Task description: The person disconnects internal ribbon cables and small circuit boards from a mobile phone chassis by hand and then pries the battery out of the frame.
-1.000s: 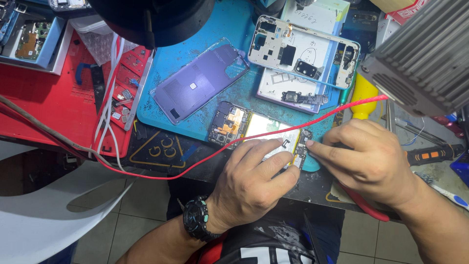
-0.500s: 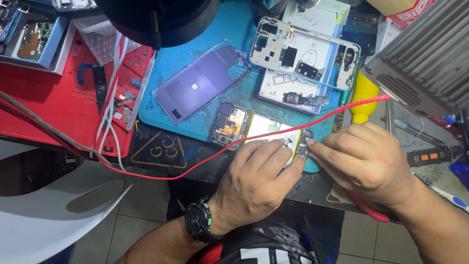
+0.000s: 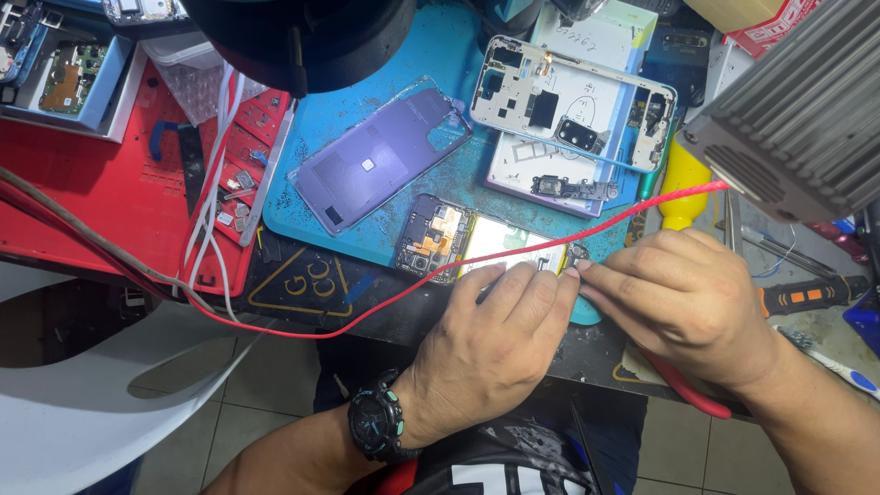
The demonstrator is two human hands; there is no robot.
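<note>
An opened phone (image 3: 463, 240) lies on the blue mat (image 3: 394, 110), its circuit board and pale battery showing. My left hand (image 3: 490, 344), with a black watch on the wrist, rests over the phone's near edge, fingers pressed down on it. My right hand (image 3: 683, 298) pinches at the phone's right end, fingertips meeting those of the left hand. A red cable (image 3: 513, 247) runs across the phone, just beyond both hands. What the fingertips grip is hidden.
A purple back cover (image 3: 380, 160) lies on the mat's left part. A white phone frame (image 3: 573, 101) sits behind on a white sheet. A red tray (image 3: 110, 206) with small parts is at left. A grey ribbed device (image 3: 797, 128), a yellow bottle (image 3: 683, 183) and a screwdriver (image 3: 811, 295) are at right.
Both hands stay at the phone's right end; fingers shifted only slightly. The red cable has barely moved.
</note>
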